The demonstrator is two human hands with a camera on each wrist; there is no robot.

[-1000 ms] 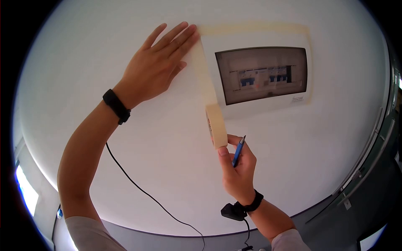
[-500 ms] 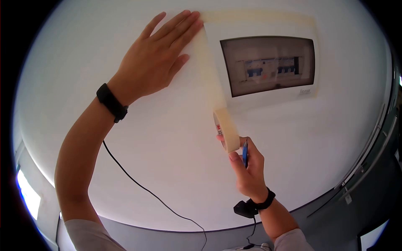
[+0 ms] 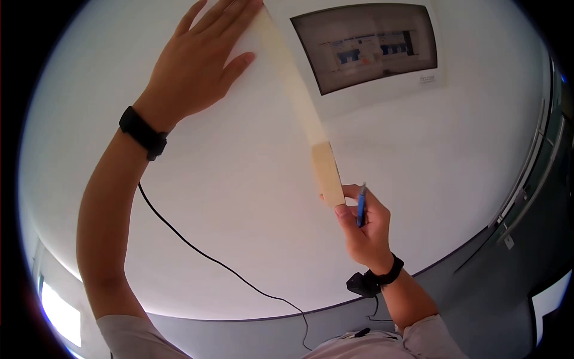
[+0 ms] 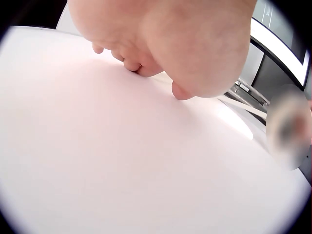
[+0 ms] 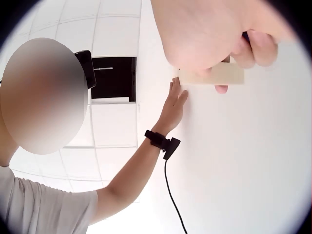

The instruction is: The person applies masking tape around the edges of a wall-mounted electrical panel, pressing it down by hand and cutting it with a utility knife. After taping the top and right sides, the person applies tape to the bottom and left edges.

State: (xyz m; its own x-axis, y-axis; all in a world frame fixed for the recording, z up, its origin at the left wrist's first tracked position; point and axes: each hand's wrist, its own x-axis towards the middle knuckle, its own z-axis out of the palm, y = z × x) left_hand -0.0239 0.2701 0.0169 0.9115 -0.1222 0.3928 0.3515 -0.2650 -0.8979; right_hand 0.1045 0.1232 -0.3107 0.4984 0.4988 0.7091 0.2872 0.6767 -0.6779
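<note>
A strip of masking tape (image 3: pixel 296 90) slants down the white wall, left of a breaker box (image 3: pixel 368 45) with a tinted cover. At its upper end my left hand (image 3: pixel 197 60) rests against the wall, fingers straight, fingertips cut off by the head view's top edge. In the left wrist view the heel of that hand (image 4: pixel 180 44) stands off the wall. My right hand (image 3: pixel 368 230) pinches the tape roll (image 3: pixel 329 176) between thumb and fingers, at the strip's lower end. The same hand holds a slim blue tool (image 3: pixel 361 209) with a grey pointed tip.
A black cable (image 3: pixel 221 263) runs from the left wrist down across the wall. A wrist camera (image 3: pixel 363 284) sits under the right wrist. Metal rails (image 3: pixel 529 179) line the wall's right side, and a bright window (image 3: pixel 60 314) shows at lower left.
The view has tilted down, so the box and left hand sit higher in it. The roll has moved down and away from the left hand, and the strip between them is longer.
</note>
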